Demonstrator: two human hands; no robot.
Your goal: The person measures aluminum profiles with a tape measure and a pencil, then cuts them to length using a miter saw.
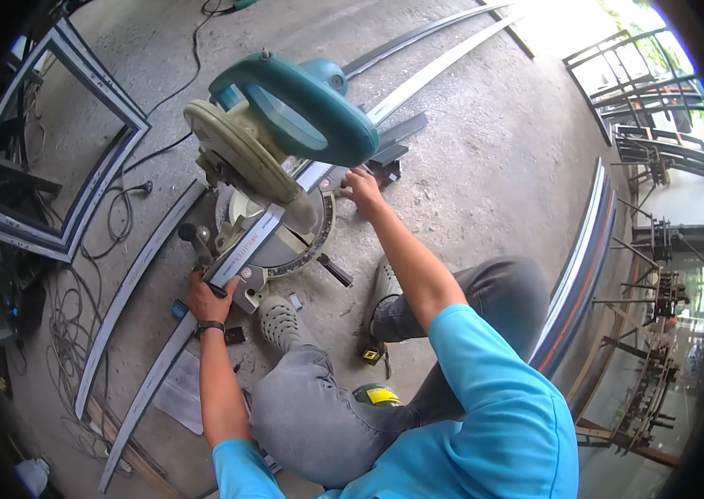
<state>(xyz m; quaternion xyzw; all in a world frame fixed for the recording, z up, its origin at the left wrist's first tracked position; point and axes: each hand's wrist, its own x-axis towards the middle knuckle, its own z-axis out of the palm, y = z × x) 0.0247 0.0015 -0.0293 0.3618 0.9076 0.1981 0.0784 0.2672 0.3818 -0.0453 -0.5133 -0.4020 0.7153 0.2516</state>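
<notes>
A mitre saw [295, 116] with a teal handle stands on the floor before me, its head raised. A long metal profile [252, 241] with a printed film lies across its base, running out on both sides. My left hand [209, 299] is closed round the profile at the left end of the base, beside a black clamp knob [194, 233]. My right hand [360, 193] reaches the right end of the base, its fingers apart and bent at the edge near the profile; what the fingertips touch is partly hidden. The blade is hidden by its guard.
A curved profile [136, 287] lies left of the saw, near a curved frame [61, 141] and tangled cables [69, 324]. A tape measure [371, 355] sits by my foot. More profiles [580, 258] lie at right, beside metal racks [659, 291].
</notes>
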